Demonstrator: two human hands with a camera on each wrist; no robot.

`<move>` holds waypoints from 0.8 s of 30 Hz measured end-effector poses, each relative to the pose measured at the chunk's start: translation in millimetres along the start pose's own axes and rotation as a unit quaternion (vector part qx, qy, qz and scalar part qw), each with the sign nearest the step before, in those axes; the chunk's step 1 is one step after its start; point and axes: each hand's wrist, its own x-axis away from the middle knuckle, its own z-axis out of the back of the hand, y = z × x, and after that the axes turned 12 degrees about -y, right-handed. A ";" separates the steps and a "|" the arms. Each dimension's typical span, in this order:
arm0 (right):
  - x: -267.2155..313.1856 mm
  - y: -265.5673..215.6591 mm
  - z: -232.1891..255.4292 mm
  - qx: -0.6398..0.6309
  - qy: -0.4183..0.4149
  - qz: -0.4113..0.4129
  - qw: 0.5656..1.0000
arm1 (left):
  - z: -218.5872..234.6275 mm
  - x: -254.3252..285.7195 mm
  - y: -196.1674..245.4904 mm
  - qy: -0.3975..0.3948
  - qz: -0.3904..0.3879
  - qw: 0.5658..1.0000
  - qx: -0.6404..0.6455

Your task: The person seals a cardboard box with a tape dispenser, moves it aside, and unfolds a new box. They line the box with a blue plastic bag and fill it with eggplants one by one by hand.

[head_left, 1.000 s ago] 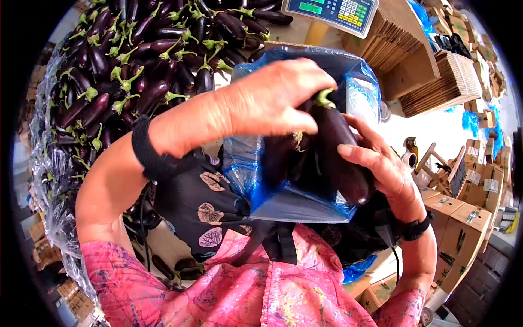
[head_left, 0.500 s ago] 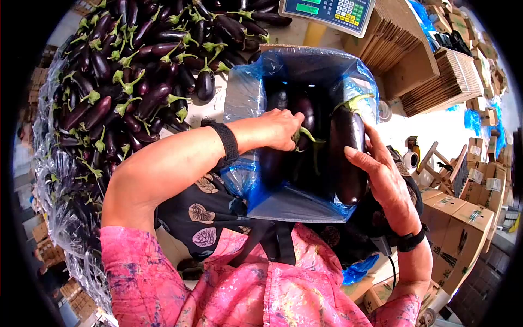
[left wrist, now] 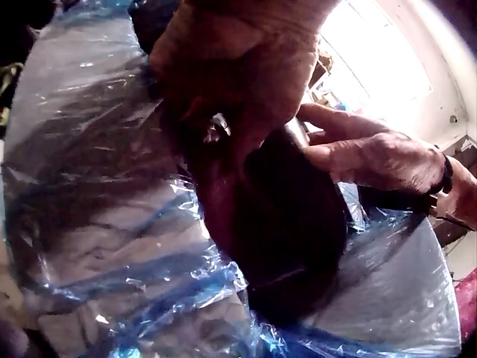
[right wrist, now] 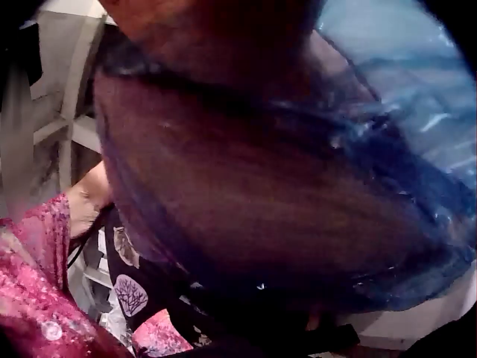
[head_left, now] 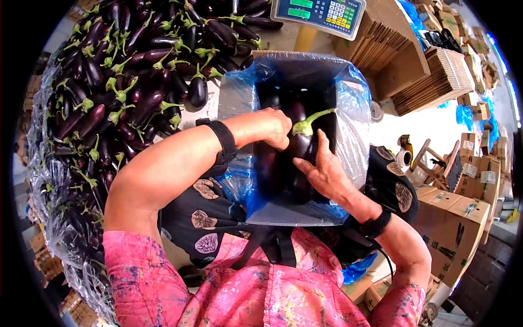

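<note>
A carton lined with blue plastic film point(head_left: 348, 136) sits in front of me, with several dark eggplants inside. My right hand point(head_left: 332, 177) holds an eggplant point(head_left: 299, 146) in the carton, thumb over its top and fingers along its right side. Its green stem point(head_left: 313, 121) points up and right. Beside it, my left hand point(head_left: 267, 128) reaches in over the left eggplants with curled fingers, gripping at the top of one; its fingertips are hidden. In the left wrist view, both hands meet over a dark eggplant point(left wrist: 291, 216). Film point(right wrist: 417, 112) covers much of the right wrist view.
A large heap of eggplants point(head_left: 147, 103) lies to the left, edged by clear plastic sheeting point(head_left: 60, 218). A digital scale display point(head_left: 321, 13) stands behind the carton. Flattened cardboard point(head_left: 387, 49) is stacked at back right; closed cartons point(head_left: 447, 229) stand at the right.
The right hand has moved left with its eggplant, down into the middle of the carton. The left hand left that eggplant's stem end and went to the carton's left side.
</note>
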 end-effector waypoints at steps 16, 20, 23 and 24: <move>-5.6 -3.1 -9.5 0.146 -0.075 -0.066 0.984 | -14.7 -10.1 -13.8 0.056 -0.057 0.997 0.017; 7.3 -5.1 -8.4 0.249 0.028 0.055 0.966 | -14.4 -8.1 -16.7 0.058 -0.068 0.995 0.039; -1.3 -11.4 -1.7 0.246 -0.027 -0.010 0.969 | -13.6 -8.9 -17.2 0.050 -0.096 0.994 0.026; -4.9 -13.8 0.1 0.240 -0.065 -0.045 0.967 | -11.2 -8.3 -14.5 0.045 -0.087 0.995 0.024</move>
